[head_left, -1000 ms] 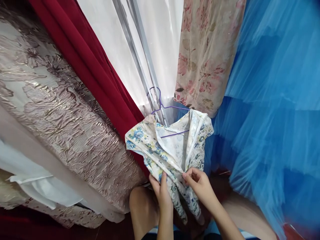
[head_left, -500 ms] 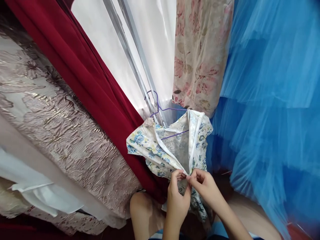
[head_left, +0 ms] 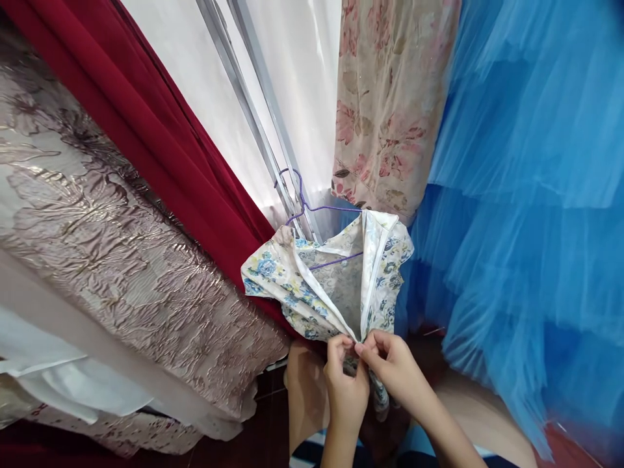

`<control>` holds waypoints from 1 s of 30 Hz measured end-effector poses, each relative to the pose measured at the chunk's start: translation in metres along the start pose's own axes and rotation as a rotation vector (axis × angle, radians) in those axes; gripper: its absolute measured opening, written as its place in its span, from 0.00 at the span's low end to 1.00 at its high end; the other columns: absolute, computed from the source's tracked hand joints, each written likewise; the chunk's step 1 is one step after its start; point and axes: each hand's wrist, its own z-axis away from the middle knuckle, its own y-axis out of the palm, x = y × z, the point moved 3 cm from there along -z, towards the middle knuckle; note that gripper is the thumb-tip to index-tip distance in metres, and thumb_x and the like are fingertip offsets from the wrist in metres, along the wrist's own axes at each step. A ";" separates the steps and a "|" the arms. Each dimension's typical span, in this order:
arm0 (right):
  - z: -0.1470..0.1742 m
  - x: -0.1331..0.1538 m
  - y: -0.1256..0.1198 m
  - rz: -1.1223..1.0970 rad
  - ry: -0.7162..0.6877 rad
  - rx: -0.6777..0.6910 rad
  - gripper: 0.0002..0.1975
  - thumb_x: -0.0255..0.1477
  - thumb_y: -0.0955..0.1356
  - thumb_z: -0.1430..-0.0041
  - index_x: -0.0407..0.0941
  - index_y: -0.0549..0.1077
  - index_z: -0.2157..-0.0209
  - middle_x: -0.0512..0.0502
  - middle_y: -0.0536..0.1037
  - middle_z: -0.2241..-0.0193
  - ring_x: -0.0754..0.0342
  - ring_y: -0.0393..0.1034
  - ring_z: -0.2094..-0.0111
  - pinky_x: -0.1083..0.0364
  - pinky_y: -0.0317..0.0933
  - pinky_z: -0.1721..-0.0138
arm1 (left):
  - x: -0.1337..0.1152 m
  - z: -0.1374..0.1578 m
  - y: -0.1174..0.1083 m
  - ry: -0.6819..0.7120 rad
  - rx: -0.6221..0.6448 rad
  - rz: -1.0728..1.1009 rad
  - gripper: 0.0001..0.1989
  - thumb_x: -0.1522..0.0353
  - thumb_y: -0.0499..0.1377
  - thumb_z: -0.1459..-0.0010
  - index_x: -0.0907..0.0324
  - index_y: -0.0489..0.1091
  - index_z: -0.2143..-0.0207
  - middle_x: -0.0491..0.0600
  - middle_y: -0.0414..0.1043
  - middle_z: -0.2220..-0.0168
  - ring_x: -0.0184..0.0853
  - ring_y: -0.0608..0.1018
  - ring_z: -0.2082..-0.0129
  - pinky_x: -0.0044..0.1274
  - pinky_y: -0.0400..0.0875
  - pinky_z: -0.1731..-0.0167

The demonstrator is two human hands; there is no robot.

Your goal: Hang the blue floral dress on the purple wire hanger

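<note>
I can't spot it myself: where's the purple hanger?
In the head view, the purple hanger is partly inside the blue-flowered garment, its hook just left of centre by the grey bars.

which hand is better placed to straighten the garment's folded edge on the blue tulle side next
Probably the right hand: it pinches the floral garment below that folded edge, while the left hand is farther across.

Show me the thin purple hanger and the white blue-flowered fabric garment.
Thin purple hanger (head_left: 304, 204): head view, on the neck below its hook.
White blue-flowered fabric garment (head_left: 303, 304): head view, on its patterned panel.
</note>
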 end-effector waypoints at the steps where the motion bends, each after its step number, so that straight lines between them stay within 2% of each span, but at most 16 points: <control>1: -0.004 0.002 0.001 -0.050 0.003 0.002 0.17 0.39 0.68 0.41 0.45 0.64 0.77 0.54 0.64 0.83 0.58 0.57 0.80 0.58 0.50 0.77 | 0.000 0.000 0.000 0.000 0.000 -0.015 0.06 0.68 0.59 0.38 0.58 0.64 0.60 0.49 0.72 0.66 0.35 0.78 0.63 0.24 0.72 0.61; 4: -0.024 0.022 0.004 -0.153 -0.039 -0.009 0.20 0.43 0.70 0.43 0.45 0.63 0.79 0.54 0.64 0.84 0.59 0.56 0.81 0.58 0.49 0.79 | 0.001 0.001 0.000 0.014 0.035 -0.091 0.06 0.68 0.58 0.38 0.57 0.61 0.63 0.46 0.68 0.69 0.34 0.75 0.66 0.23 0.70 0.63; 9: -0.076 0.080 0.012 -0.144 -0.198 -0.086 0.21 0.43 0.72 0.48 0.44 0.63 0.80 0.57 0.58 0.85 0.62 0.48 0.82 0.58 0.42 0.80 | 0.004 -0.009 -0.008 0.035 0.098 -0.201 0.07 0.71 0.57 0.39 0.57 0.59 0.65 0.44 0.62 0.71 0.32 0.71 0.70 0.22 0.65 0.66; 14: -0.115 0.123 0.027 -0.190 -0.231 -0.041 0.20 0.42 0.75 0.54 0.44 0.65 0.81 0.57 0.60 0.86 0.62 0.48 0.83 0.59 0.41 0.80 | 0.006 -0.022 -0.012 0.167 0.133 -0.286 0.12 0.76 0.54 0.40 0.57 0.55 0.74 0.44 0.57 0.73 0.31 0.66 0.71 0.21 0.61 0.67; 17: -0.124 0.137 0.028 -0.231 -0.243 -0.032 0.19 0.40 0.75 0.54 0.43 0.66 0.81 0.57 0.59 0.87 0.63 0.46 0.84 0.58 0.40 0.81 | 0.009 -0.022 -0.009 0.185 0.175 -0.288 0.14 0.78 0.53 0.42 0.58 0.54 0.77 0.45 0.57 0.72 0.31 0.66 0.71 0.21 0.61 0.67; 23: -0.126 0.152 0.022 -0.216 -0.327 -0.058 0.20 0.37 0.73 0.51 0.44 0.62 0.84 0.57 0.59 0.86 0.63 0.49 0.83 0.58 0.43 0.80 | 0.022 -0.011 -0.002 0.126 0.232 -0.294 0.14 0.83 0.52 0.51 0.58 0.52 0.79 0.46 0.57 0.72 0.32 0.67 0.71 0.21 0.62 0.68; 27: -0.127 0.160 0.022 -0.220 -0.321 -0.087 0.17 0.36 0.73 0.51 0.43 0.65 0.82 0.57 0.59 0.87 0.63 0.48 0.84 0.58 0.42 0.80 | 0.037 -0.003 0.005 0.075 0.291 -0.322 0.14 0.84 0.51 0.57 0.58 0.53 0.79 0.48 0.61 0.71 0.33 0.68 0.69 0.23 0.63 0.67; 30: -0.128 0.161 0.025 -0.211 -0.327 -0.075 0.17 0.38 0.73 0.51 0.43 0.66 0.81 0.58 0.59 0.87 0.63 0.48 0.84 0.58 0.42 0.80 | 0.045 0.001 0.007 0.065 0.275 -0.352 0.14 0.84 0.52 0.57 0.58 0.52 0.79 0.49 0.63 0.70 0.34 0.69 0.69 0.24 0.63 0.66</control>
